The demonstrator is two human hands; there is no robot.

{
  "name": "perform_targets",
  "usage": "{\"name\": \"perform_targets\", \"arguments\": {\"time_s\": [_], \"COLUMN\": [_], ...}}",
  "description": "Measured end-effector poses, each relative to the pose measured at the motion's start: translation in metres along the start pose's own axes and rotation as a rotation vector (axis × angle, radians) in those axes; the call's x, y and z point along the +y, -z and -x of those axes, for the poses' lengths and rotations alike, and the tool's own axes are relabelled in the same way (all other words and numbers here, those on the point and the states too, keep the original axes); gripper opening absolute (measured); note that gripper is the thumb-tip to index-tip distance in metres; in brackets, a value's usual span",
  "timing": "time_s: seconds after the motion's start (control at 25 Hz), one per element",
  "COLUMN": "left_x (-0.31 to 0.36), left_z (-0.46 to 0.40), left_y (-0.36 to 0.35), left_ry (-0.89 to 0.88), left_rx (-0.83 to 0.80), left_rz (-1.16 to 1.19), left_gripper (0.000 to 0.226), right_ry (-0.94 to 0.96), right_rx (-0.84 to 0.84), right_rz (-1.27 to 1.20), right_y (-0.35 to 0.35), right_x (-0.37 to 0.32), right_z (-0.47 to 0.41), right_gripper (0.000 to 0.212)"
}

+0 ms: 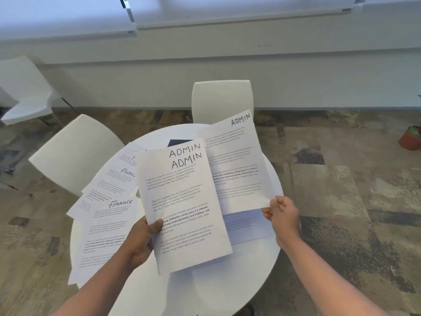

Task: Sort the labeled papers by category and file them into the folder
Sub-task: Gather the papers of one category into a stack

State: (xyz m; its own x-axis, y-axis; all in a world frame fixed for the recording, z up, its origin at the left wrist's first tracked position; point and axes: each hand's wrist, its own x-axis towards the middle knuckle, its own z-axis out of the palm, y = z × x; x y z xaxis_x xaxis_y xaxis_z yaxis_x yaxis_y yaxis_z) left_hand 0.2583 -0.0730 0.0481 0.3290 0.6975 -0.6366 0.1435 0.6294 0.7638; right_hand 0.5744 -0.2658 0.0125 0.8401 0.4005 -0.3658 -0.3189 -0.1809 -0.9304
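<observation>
Papers fill most of the round white table (227, 286), which is the biggest thing in view and stands on a mottled brown and grey floor (341, 201) with a pale wall behind. Three white chairs surround its far side: one chair straight behind (222, 99), a second chair at the left rim (75, 151), and a third chair further off at the left edge (25, 92). FINANCE sheets (107, 215) lie fanned and overlapping across the table's left half, some hanging past the rim. Above the table's middle, the left hand (141, 240) is closed on two stacked ADMIN sheets (182, 201), thumb on top near their left edge, and this stack hides much of the tabletop beneath. The right hand (282, 215) pinches the lower right corner of a single ADMIN sheet (237, 160), held up beside the stack and tucked slightly behind its right edge. Another printed sheet (246, 224) lies flat under it. A dark folder corner (180, 142) peeks out behind the stack; whether it is open, I cannot tell. A small potted plant (411, 137) sits on the floor at far right.
</observation>
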Motion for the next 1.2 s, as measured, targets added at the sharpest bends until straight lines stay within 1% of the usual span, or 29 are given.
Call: {"name": "perform_targets", "arguments": {"time_s": [0.12,0.2,0.28,0.44,0.68,0.76,0.84,0.88,0.96,1.04,1.2], "left_x": [0.004,0.005,0.005,0.001,-0.012,-0.015,-0.017,-0.018,-0.020,-0.021,-0.021], "left_z": [0.002,0.003,0.005,0.009,0.013,0.015,0.017,0.020,0.027,0.032,0.035], "left_y": [0.002,0.002,0.003,0.010,0.021,0.027,0.033,0.035,0.038,0.042,0.051], "left_ry": [-0.005,-0.014,-0.019,-0.005,0.002,-0.010,-0.014,-0.013,-0.021,-0.050,-0.157], "left_rx": [0.005,0.017,0.023,0.002,0.029,0.040,0.021,0.002,-0.037,-0.061,-0.042], "left_rz": [0.014,0.015,0.011,0.021,0.020,-0.005,-0.034,-0.051,-0.083,-0.123,-0.167], "left_gripper": [0.027,0.027,0.027,0.031,0.031,0.031,0.031,0.031,0.030,0.028,0.030], "right_ry": [-0.091,-0.150,-0.169,-0.193,-0.226,-0.281,-0.339,-0.341,-0.278,-0.209,-0.096], "right_rx": [-0.189,-0.297,-0.383,-0.475,-0.616,-0.635,-0.642,-0.655,-0.698,-0.717,-0.687], "right_rz": [-0.086,-0.106,-0.094,-0.043,0.099,0.139,0.118,0.098,0.068,0.035,0.119], "right_y": [-0.018,-0.029,-0.040,-0.056,-0.060,-0.060,-0.062,-0.065,-0.072,-0.083,-0.104], "right_x": [0.000,0.000,0.002,0.010,0.024,0.023,0.021,0.017,0.007,-0.003,-0.011], "right_z": [0.015,0.028,0.040,0.052,0.073,0.076,0.077,0.078,0.079,0.083,0.095], "right_gripper": [0.006,0.006,0.008,0.010,0.013,0.014,0.021,0.023,0.022,0.024,0.026]}}
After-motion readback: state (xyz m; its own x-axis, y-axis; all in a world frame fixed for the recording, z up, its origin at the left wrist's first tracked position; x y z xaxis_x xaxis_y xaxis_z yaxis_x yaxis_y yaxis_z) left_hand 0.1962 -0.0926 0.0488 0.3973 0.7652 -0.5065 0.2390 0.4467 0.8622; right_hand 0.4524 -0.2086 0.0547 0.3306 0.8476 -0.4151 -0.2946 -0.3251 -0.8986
